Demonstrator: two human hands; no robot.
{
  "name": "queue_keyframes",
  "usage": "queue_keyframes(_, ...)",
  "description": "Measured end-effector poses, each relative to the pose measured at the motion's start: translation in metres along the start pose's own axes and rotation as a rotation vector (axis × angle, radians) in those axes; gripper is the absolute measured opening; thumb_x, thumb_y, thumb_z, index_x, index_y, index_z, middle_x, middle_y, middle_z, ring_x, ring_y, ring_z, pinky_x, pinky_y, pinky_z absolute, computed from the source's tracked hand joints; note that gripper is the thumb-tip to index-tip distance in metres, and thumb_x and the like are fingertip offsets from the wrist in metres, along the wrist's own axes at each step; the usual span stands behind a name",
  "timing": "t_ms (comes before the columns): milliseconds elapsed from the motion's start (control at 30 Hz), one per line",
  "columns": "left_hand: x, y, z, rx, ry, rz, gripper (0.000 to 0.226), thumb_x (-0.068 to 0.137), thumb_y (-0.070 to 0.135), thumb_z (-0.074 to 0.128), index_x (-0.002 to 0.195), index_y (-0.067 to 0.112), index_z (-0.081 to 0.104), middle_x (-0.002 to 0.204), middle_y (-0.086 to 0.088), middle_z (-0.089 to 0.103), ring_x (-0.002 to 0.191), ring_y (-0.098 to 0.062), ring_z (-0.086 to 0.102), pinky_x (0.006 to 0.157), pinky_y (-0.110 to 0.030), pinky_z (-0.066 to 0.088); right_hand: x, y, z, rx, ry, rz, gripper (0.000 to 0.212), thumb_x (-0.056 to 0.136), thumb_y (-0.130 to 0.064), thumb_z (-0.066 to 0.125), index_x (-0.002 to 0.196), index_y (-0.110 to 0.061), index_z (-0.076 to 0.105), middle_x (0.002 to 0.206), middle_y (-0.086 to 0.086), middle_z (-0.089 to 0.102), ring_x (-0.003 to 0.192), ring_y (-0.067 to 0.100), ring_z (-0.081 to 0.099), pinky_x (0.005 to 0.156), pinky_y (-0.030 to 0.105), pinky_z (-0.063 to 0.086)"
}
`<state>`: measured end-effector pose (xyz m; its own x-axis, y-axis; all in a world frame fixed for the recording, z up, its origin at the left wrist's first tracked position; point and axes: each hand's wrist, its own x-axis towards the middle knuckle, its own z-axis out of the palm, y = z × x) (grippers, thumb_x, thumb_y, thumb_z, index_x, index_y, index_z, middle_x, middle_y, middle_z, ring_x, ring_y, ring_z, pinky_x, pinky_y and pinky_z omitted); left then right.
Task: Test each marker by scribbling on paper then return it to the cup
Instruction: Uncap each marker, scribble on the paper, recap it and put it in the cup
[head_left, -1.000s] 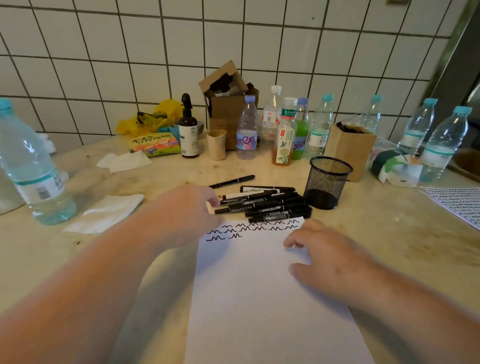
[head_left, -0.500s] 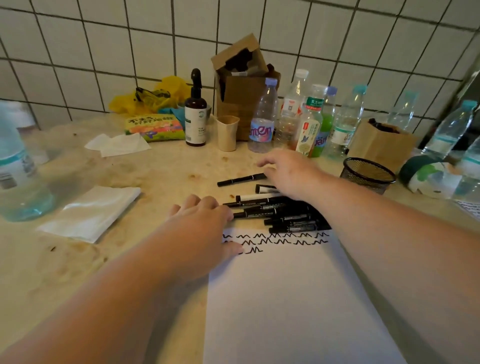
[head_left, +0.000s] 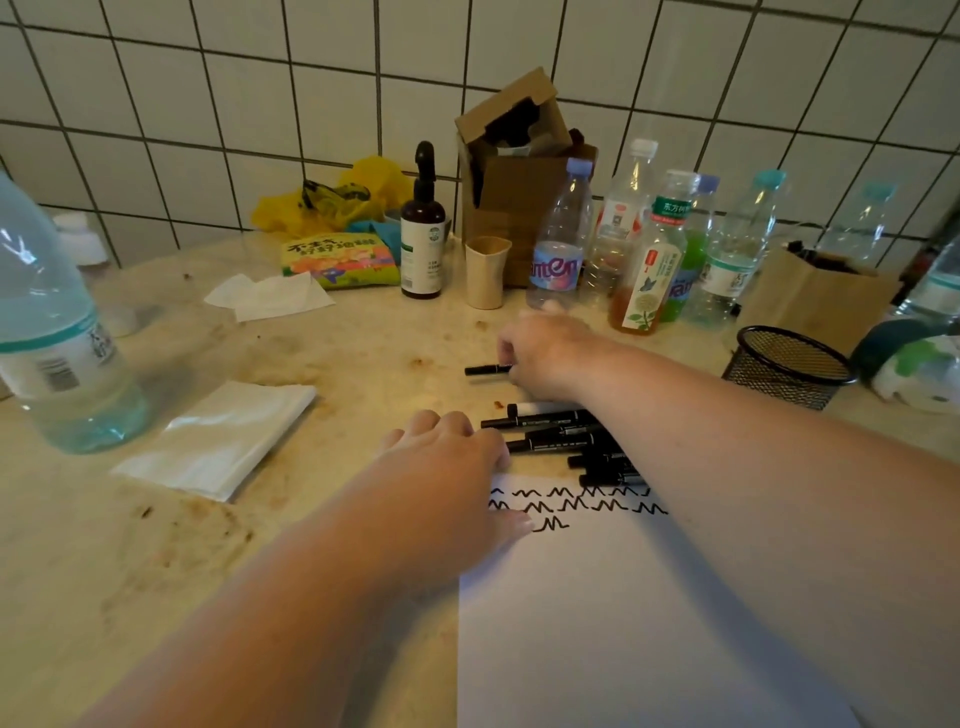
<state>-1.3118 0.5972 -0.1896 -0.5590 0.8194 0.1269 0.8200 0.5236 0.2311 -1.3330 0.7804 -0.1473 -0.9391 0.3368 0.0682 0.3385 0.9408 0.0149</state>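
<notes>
head view looked down on a stained beige countertop (head_left: 156, 571) backed by a white tiled wall (head_left: 208, 104). a white sheet of paper (head_left: 623, 623) lay near the front edge, its top rows filled with black zigzag scribbles (head_left: 576, 504). a big water bottle (head_left: 47, 332) stood at far left, and a folded white napkin (head_left: 218, 436) lay beside it. along the wall stood an open cardboard box (head_left: 514, 176), a row of plastic bottles (head_left: 644, 249), a dark pump bottle (head_left: 423, 234) and a small beige cup (head_left: 485, 273). the black mesh cup (head_left: 789, 366) stood at right, well apart from the markers.

the left hand (head_left: 447, 483) lay on the top left corner of the paper, fingers curled loosely under and holding nothing, its thumb stretched flat along the sheet beside the scribbles. the right hand (head_left: 545, 353) reached across beyond the paper, its fingers bent down and closed on one end of a single black marker (head_left: 485, 370), which lay on the counter pointing left; whether it was already lifted could not be told. a pile of black markers (head_left: 566, 441) lay just above the paper's top edge, between the two hands, partly hidden by the right forearm.
</notes>
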Motion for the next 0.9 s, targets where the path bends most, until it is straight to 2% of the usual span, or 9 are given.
queue_keyframes(100,-0.001,0.001,-0.001,0.003,-0.006,-0.016,0.051,0.082,0.069,0.052,0.124,0.039,0.049,0.124,0.011,0.048,0.12,-0.015,0.038,0.103,-0.034,0.03,-0.021,-0.001,-0.016,0.322,0.141,-0.017,0.014,0.097,-0.022,0.061,0.106,-0.032,0.057,0.103,-0.005,0.055,0.088,0.009,0.054,0.069,0.027,0.042)
queue_keyframes(267,0.0,0.0,-0.002,-0.021,-0.037,-0.034,0.052,0.08,0.068,0.054,0.122,0.038,0.051,0.116,0.011,0.05,0.115,-0.015,0.04,0.099,-0.033,0.032,-0.108,-0.004,-0.05,0.889,0.269,-0.008,0.014,0.093,-0.033,0.065,0.107,-0.032,0.066,0.096,-0.013,0.065,0.084,0.003,0.061,0.072,0.02,0.046)
queue_keyframes(333,-0.001,0.001,-0.003,-0.044,-0.033,-0.039,0.052,0.079,0.069,0.056,0.121,0.038,0.052,0.112,0.012,0.051,0.112,-0.014,0.041,0.095,-0.032,0.032,-0.146,-0.003,-0.053,1.209,0.164,0.129,0.024,0.08,-0.043,0.069,0.094,-0.025,0.077,0.077,-0.008,0.061,0.064,0.006,0.055,0.061,0.023,0.047)
queue_keyframes(433,-0.003,0.003,-0.006,-0.066,-0.033,-0.069,0.049,0.076,0.068,0.06,0.116,0.039,0.054,0.109,0.015,0.054,0.111,-0.013,0.043,0.095,-0.032,0.036,-0.175,-0.002,-0.041,1.651,-0.01,0.322,0.024,0.072,-0.035,0.072,0.069,-0.012,0.077,0.054,-0.003,0.043,0.046,0.009,0.041,0.04,0.02,0.037)
queue_keyframes(500,-0.003,0.005,-0.007,-0.073,-0.035,-0.088,0.044,0.074,0.067,0.062,0.108,0.041,0.055,0.105,0.015,0.055,0.107,-0.012,0.044,0.095,-0.033,0.04,-0.18,0.001,-0.029,1.715,-0.051,0.406,0.025,0.078,-0.035,0.072,0.066,-0.013,0.075,0.05,-0.003,0.039,0.045,0.012,0.043,0.041,0.023,0.038)
queue_keyframes(600,-0.004,0.006,-0.007,-0.042,-0.014,-0.095,0.043,0.071,0.068,0.062,0.106,0.043,0.056,0.103,0.015,0.054,0.105,-0.012,0.045,0.095,-0.035,0.043,-0.176,0.004,-0.008,1.699,0.026,0.461,0.031,0.089,-0.035,0.07,0.065,-0.015,0.07,0.05,-0.002,0.04,0.046,0.014,0.045,0.045,0.025,0.037)
queue_keyframes(733,-0.002,0.005,-0.007,-0.054,-0.013,-0.16,0.044,0.073,0.063,0.067,0.112,0.045,0.056,0.109,0.014,0.053,0.109,-0.012,0.045,0.095,-0.033,0.043,-0.175,0.007,0.016,1.645,0.099,0.331,0.03,0.091,-0.028,0.069,0.064,-0.014,0.07,0.05,0.0,0.038,0.048,0.017,0.038,0.049,0.029,0.026)
queue_keyframes(833,-0.003,0.007,-0.02,-0.204,0.046,-0.159,0.016,0.094,0.037,0.058,0.109,0.039,0.063,0.101,0.02,0.057,0.09,-0.005,0.053,0.075,-0.022,0.04,-0.18,0.007,0.022,1.58,0.096,0.243,0.029,0.096,-0.022,0.062,0.075,-0.011,0.079,0.055,0.007,0.055,0.049,0.02,0.046,0.047,0.032,0.033)
queue_keyframes(900,-0.008,0.008,-0.029,-0.41,0.088,-0.166,0.019,0.097,0.04,0.053,0.094,0.034,0.071,0.086,0.017,0.065,0.074,-0.002,0.055,0.064,-0.021,0.04,-0.181,0.006,0.022,1.588,0.121,0.198,0.028,0.096,-0.016,0.059,0.078,-0.011,0.08,0.061,0.013,0.065,0.05,0.02,0.053,0.048,0.032,0.039)
